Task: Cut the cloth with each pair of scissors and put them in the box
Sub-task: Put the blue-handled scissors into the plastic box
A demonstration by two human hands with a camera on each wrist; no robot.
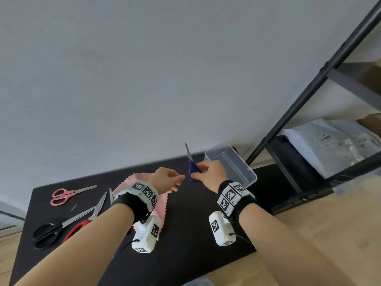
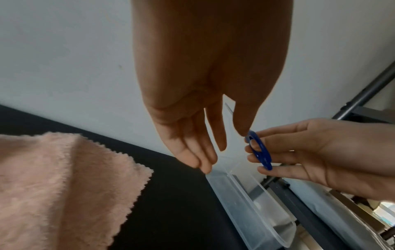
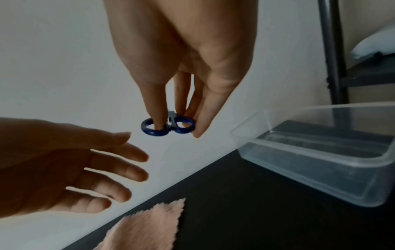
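Box (image 1: 233, 168) holds no scissors yet: right hand (image 1: 210, 174) grips blue scissors (image 1: 192, 169) beside it, left hand (image 1: 167, 179) open and empty, 3 pairs left of cloth (image 2: 64, 182).

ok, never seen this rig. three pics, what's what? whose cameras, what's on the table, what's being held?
No robot here: a person works with bare hands, wearing white camera pods with printed markers strapped to both wrists. The big picture comes from a head camera looking down at the hands; the other two look along each hand from its wrist.

The right hand holds the blue scissors, thumb through one loop and fingers at the other, blades pointing up and away. The left hand is open and empty, close to the handles; whether the thumb touches them is unclear.

On the black mat lie a pink cloth with a zigzag edge, pink scissors, black scissors and red-handled scissors. The clear plastic box sits at the far right of the mat; nothing shows in it. A dark metal shelf stands to the right.
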